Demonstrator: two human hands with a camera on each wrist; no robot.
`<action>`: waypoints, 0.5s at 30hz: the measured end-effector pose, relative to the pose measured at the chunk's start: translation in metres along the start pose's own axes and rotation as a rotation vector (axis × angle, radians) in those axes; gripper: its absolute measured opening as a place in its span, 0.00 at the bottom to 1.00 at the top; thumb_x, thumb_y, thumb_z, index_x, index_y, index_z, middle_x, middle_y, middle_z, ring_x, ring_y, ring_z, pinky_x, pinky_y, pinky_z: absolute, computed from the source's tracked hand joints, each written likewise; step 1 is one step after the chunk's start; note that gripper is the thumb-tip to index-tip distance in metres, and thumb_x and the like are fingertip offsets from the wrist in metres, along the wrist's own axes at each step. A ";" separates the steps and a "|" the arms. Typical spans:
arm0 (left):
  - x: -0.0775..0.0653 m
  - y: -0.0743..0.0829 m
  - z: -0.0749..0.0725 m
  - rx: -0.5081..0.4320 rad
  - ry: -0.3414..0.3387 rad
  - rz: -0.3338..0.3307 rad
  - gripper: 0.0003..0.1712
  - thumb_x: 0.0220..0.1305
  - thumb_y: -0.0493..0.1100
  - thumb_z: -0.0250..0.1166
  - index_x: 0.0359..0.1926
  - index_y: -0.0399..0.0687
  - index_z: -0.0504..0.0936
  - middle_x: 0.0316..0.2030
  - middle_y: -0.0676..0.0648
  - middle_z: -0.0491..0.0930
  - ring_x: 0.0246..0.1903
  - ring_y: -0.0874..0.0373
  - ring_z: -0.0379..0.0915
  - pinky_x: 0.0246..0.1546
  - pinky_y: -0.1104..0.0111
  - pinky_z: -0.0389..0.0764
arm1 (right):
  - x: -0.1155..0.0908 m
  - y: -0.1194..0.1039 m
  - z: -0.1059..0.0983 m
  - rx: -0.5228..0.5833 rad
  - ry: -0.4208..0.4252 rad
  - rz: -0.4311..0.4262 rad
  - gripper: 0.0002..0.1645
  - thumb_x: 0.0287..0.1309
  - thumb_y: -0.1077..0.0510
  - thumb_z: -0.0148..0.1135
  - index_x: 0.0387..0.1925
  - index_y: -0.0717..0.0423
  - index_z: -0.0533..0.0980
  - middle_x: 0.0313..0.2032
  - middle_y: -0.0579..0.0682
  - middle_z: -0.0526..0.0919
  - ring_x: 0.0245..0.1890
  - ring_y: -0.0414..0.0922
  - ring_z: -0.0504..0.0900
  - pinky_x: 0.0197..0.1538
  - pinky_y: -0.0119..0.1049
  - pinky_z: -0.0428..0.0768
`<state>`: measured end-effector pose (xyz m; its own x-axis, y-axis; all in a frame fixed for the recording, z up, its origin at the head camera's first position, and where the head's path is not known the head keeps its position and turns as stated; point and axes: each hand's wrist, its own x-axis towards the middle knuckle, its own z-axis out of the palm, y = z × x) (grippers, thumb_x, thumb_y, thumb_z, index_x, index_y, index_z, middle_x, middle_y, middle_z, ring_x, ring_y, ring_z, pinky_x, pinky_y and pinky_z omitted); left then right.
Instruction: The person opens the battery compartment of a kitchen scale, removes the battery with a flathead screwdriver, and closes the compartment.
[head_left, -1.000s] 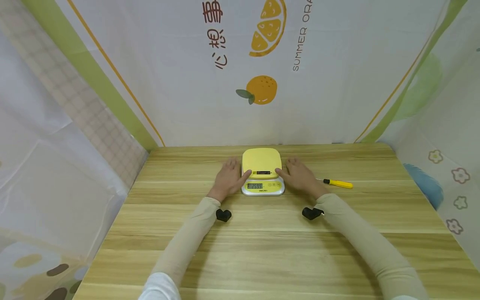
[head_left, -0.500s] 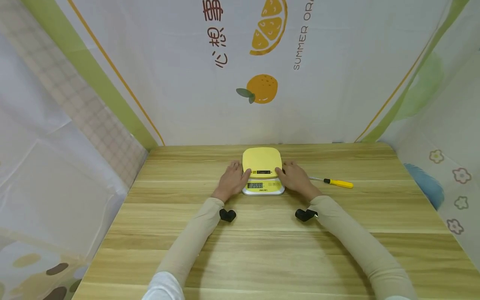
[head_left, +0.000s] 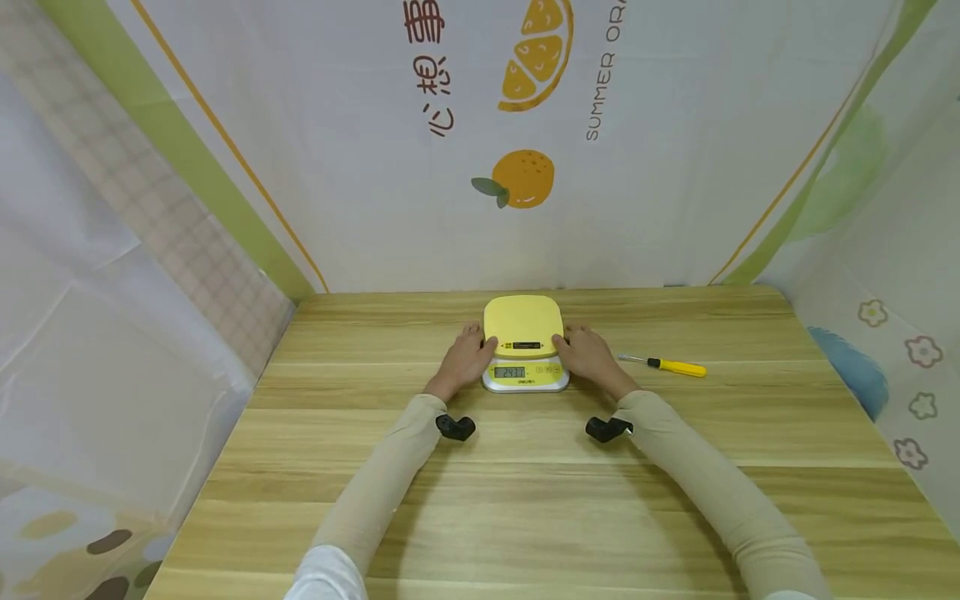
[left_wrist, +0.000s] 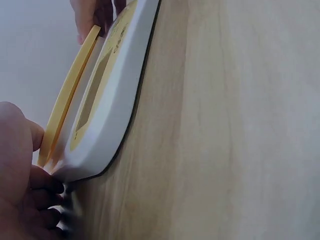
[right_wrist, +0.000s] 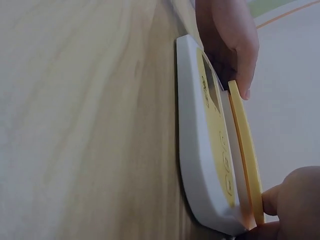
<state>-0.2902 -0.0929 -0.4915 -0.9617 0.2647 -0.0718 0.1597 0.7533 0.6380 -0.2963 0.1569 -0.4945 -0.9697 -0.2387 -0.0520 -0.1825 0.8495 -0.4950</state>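
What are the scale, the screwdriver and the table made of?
Scale: probably plastic, smooth and satin, with molded-looking rounded edges.
Screwdriver: silvery shaft, likely metal; yellow handle, probably plastic.
Table: smooth, streaky grain; wood or laminate, can't tell which.

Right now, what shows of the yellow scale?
The scale looks plastic: a white base, a rounded yellow platform with dark label, and a yellow front panel with buttons and a display showing digits too small to read surely. It sits flat on the wooden table, panel toward the person. The left grip and right grip hold its sides, thumbs at the platform's edge.
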 end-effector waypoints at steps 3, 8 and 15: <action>0.000 0.001 -0.001 -0.009 0.001 -0.005 0.39 0.82 0.57 0.38 0.78 0.31 0.52 0.79 0.34 0.48 0.80 0.43 0.37 0.81 0.54 0.44 | -0.001 -0.001 0.000 0.019 0.008 0.003 0.36 0.80 0.47 0.35 0.68 0.74 0.68 0.70 0.71 0.67 0.71 0.70 0.62 0.74 0.64 0.62; -0.003 0.002 -0.001 -0.015 0.016 -0.003 0.39 0.82 0.57 0.39 0.79 0.35 0.51 0.79 0.34 0.48 0.80 0.42 0.37 0.81 0.53 0.44 | -0.006 -0.005 -0.003 0.102 0.024 0.048 0.33 0.79 0.46 0.38 0.54 0.69 0.79 0.56 0.68 0.78 0.53 0.63 0.78 0.56 0.54 0.79; -0.006 0.002 -0.003 -0.118 0.067 0.023 0.39 0.80 0.57 0.43 0.78 0.34 0.54 0.78 0.32 0.49 0.79 0.39 0.36 0.80 0.49 0.44 | -0.011 -0.011 -0.007 0.183 0.061 0.085 0.24 0.78 0.46 0.40 0.43 0.58 0.77 0.25 0.52 0.73 0.26 0.48 0.72 0.29 0.37 0.68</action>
<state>-0.2847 -0.0944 -0.4874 -0.9715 0.2369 -0.0070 0.1583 0.6707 0.7246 -0.2853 0.1535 -0.4828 -0.9894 -0.1360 -0.0501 -0.0726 0.7643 -0.6408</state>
